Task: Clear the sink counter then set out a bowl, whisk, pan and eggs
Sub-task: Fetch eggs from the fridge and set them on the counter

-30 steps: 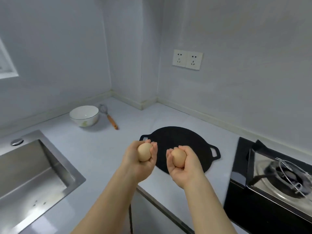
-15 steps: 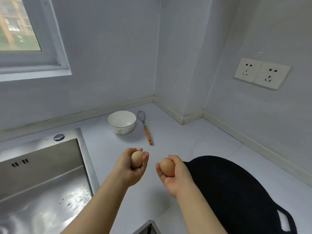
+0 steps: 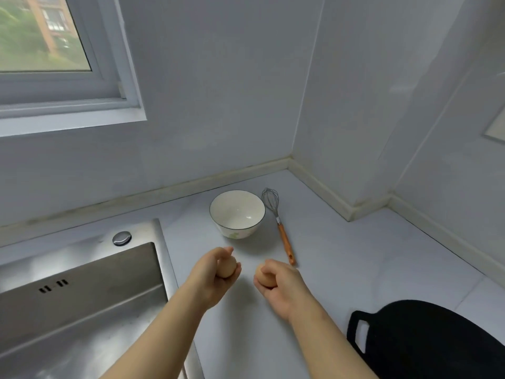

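In the head view, the bowl (image 3: pixel 237 213), whisk (image 3: pixel 281 231) and black pan (image 3: pixel 426 340) lie on the counter (image 3: pixel 355 263), while the left hand (image 3: pixel 210 277) and right hand (image 3: pixel 282 287) curl their fingers round the left egg (image 3: pixel 228 268) and right egg (image 3: pixel 263 279) near the bowl, so only setting the eggs down seems left.

ahead: bowl (image 3: pixel 237 214), whisk (image 3: pixel 282 233) | left: sink (image 3: pixel 164 255) | right: pan (image 3: pixel 423 343) | open: counter (image 3: pixel 355 269) between
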A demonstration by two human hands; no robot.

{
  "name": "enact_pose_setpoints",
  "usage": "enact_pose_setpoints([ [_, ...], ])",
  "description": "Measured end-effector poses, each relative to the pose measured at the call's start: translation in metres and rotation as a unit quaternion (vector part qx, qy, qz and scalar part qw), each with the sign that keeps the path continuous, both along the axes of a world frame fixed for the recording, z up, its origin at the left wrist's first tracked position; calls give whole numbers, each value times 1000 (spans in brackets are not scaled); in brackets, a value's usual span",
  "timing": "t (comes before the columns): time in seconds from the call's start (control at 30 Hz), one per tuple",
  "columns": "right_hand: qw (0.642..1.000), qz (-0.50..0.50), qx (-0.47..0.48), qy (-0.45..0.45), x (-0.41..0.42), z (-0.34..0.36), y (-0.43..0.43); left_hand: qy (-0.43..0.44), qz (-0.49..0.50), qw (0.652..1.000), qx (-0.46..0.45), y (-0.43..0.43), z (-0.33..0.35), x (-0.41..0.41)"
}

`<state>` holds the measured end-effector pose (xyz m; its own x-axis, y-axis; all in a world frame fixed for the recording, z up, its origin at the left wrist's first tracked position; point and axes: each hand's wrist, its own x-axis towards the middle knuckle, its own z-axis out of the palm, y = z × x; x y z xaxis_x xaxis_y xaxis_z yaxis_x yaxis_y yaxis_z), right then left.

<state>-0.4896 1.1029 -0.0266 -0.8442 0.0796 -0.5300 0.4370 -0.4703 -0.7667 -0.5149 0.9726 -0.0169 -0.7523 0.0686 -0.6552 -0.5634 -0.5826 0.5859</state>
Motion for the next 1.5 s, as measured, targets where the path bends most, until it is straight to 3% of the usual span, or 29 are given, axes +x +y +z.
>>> enact_pose_setpoints([
  [0.1, 998, 20, 63, 19, -19, -10, -5, 51, -29, 996, -62, 1, -5, -11],
  [0.2, 987, 38, 158, 17, -31, -22, -9, 114, -100, 970, -192, 2, -17, -16],
  [0.33, 951, 38, 302, 61, -40, -35, -6, 195, -151, 871, -425, 5, -46, -24],
  [0.43, 923, 69, 362, 105, -47, -47, -2, 263, -156, 809, -502, 8, -59, -25],
  [0.6, 920, 73, 364, 127, -48, -61, -1, 288, -172, 772, -540, 9, -68, -23],
  [1.07, 911, 73, 385, 127, -53, -72, 2, 299, -180, 754, -557, 8, -71, -24],
  [1.3, 878, 86, 451, 137, -55, -78, 1, 322, -217, 742, -546, 4, -73, -25],
  [1.5, 867, 108, 468, 136, -55, -75, 3, 307, -225, 756, -532, 2, -71, -26],
])
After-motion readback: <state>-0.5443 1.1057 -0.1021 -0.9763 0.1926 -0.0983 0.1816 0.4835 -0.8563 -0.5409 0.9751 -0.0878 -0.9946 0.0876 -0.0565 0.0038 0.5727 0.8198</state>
